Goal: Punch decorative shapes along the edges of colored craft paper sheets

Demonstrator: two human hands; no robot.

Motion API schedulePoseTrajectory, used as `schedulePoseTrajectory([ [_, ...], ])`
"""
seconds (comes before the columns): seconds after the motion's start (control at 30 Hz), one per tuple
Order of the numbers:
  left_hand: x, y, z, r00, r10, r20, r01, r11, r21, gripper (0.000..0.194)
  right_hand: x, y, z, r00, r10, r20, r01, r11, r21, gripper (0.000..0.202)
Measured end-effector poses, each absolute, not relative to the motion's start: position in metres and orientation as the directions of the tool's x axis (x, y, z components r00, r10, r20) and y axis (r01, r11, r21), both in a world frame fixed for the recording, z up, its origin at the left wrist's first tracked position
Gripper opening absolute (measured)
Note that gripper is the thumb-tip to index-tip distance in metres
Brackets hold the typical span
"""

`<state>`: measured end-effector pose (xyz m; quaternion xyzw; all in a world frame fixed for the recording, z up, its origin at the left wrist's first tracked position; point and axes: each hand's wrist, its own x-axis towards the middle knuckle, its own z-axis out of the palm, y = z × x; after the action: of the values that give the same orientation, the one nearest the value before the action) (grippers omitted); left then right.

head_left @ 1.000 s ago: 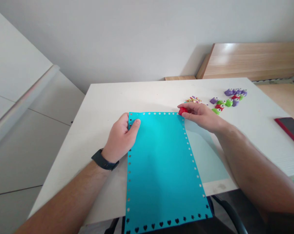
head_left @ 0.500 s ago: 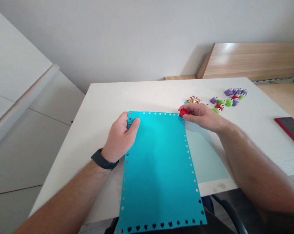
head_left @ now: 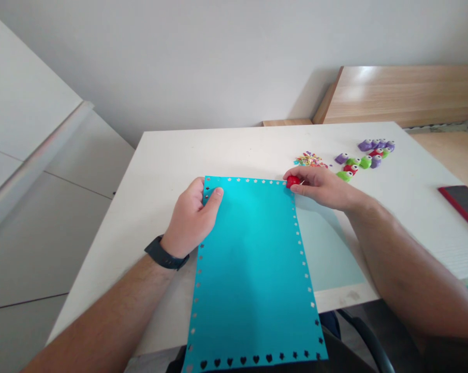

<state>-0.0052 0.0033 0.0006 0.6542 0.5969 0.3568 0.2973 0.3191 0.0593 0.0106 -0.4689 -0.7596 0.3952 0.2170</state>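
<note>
A turquoise sheet of paper (head_left: 253, 259) hangs over the table's front edge, with small shapes cut out along its borders: hearts and stars at the bottom, flower-like holes up the sides and top. My left hand (head_left: 195, 212) is closed on its upper left edge, thumb on top and fingers behind. At the upper right corner my right hand (head_left: 315, 184) pinches a small red craft punch (head_left: 293, 181) between thumb and fingers. The punch sits on the paper's corner; its slot is hidden.
Behind my right hand lies a pile of colourful paper cutouts (head_left: 310, 159). Several purple, green and red punches (head_left: 365, 162) stand at the back right. A dark phone with a red edge (head_left: 463, 204) lies at the right on the white table (head_left: 179, 150).
The red punch has tilted slightly in my right hand at the same corner. The lower part of the paper has shifted a little; my left hand keeps its hold.
</note>
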Motion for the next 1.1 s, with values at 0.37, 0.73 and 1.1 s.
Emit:
schedulePoseTrajectory([
  [0.37, -0.0045, 0.0029, 0.0021, 0.029, 0.994, 0.105, 0.593, -0.102, 0.798, 0.027, 0.3148, 0.0614, 0.0057, -0.437, 0.900, 0.001, 0.579, 0.282, -0.765, 0.022],
  [0.73, -0.0052, 0.0035, -0.0009, 0.036, 0.993, 0.112, 0.572, -0.112, 0.813, 0.027, 0.3141, 0.0592, 0.0072, -0.419, 0.907, 0.041, 0.532, 0.283, -0.798, 0.029],
  [1.1, -0.0053, 0.0031, -0.0006, 0.034, 0.996, 0.083, 0.566, -0.087, 0.820, 0.028, 0.3096, 0.0584, 0.0070, -0.370, 0.929, 0.029, 0.335, 0.162, -0.928, 0.038],
])
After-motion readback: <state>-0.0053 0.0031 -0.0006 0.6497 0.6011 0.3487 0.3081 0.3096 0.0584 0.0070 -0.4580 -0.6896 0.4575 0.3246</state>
